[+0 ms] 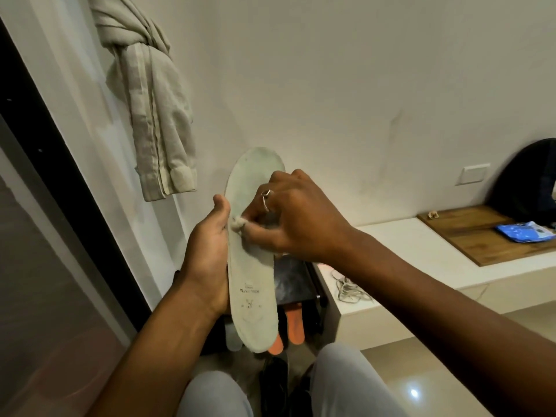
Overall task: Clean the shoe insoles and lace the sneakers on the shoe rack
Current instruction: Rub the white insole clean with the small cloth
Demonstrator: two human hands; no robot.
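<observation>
A long pale insole [252,284] stands almost upright in front of me, toe end up, with faint print near its heel. My left hand [207,251] grips its left edge from behind, thumb at the rim. My right hand [288,215], a ring on one finger, pinches a small whitish wad of cloth [237,225] and presses it onto the insole's middle. Below the insole, two orange insoles [293,325] and one white insole [233,335] lie on the dark shoe rack [291,284]. A tangle of white laces [350,288] rests on the white ledge to the right.
A beige knotted garment [156,109] hangs on the wall at upper left. The white ledge [421,254] carries a wooden board [475,233] with a blue packet [523,231]. A dark bag [529,179] leans at far right. My knees [346,383] are at the bottom, dark shoes between them.
</observation>
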